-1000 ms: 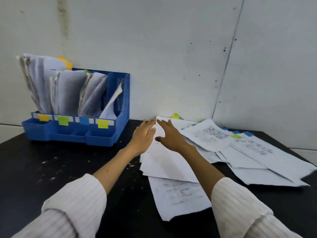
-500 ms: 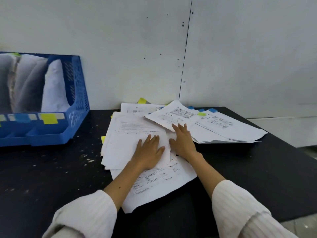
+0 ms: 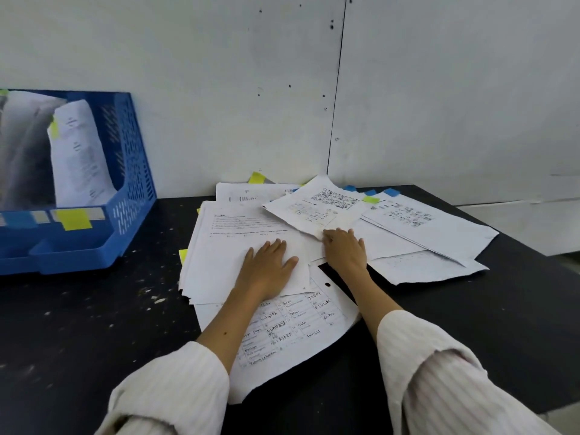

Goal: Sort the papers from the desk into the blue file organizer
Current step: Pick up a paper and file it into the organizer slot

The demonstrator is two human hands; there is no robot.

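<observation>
Both forearms reach forward from striped white sleeves over the black tabletop [image 3: 94, 334]. The left hand [image 3: 266, 268] lies palm down with fingers straight and slightly spread, pressing flat on a blank white sheet [image 3: 226, 265] that tops the left stack of papers; it grips nothing. The right hand [image 3: 343, 248] also rests palm down just to the right, its fingers extended and touching the near edge of a printed sheet [image 3: 317, 208] with dense dark blocks of print. Under both wrists lies a handwritten table form [image 3: 282, 334], nearest the viewer. More sheets with blue and yellow sticky tabs fan out to the right. The blue file organizer [image 3: 131, 189] stands at the far left, well apart from the hands, with curled papers in its slots.
</observation>
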